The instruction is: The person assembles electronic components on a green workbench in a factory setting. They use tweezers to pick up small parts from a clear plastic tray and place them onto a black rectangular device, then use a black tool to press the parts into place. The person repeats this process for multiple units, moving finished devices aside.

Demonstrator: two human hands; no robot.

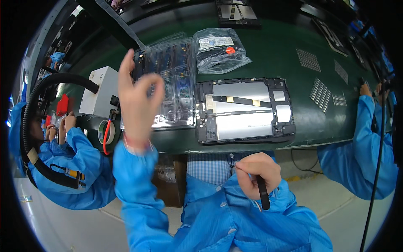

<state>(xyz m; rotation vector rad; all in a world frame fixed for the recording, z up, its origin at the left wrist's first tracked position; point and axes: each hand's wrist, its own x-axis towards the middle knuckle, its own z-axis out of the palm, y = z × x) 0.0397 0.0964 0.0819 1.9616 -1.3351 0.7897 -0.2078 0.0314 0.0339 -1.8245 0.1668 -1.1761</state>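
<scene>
Clamps the right hand (pixel 261 173) on a slender black rod-shaped tool (pixel 262 193), nearer than the rectangular black-framed device with silver metal panels (pixel 245 129). Has the blurred left hand (pixel 140 98) well apart from the right, left of the device, with the index finger extended; cannot tell any pinch between the other fingertips. Has the device lying flat on the dark green surface (pixel 319 128). Shows, left of the device, clear plastic trays (pixel 178 119) of dark blue parts and, farther left, a white box (pixel 100 95) with a black corrugated hose (pixel 54 78). Shows, right of the device, grey grid-patterned sheets (pixel 320 95); just beyond the device, a clear plastic bag (pixel 218 54) with an orange sticker (pixel 230 50); and, far beyond, a second black-framed device (pixel 243 12).
</scene>
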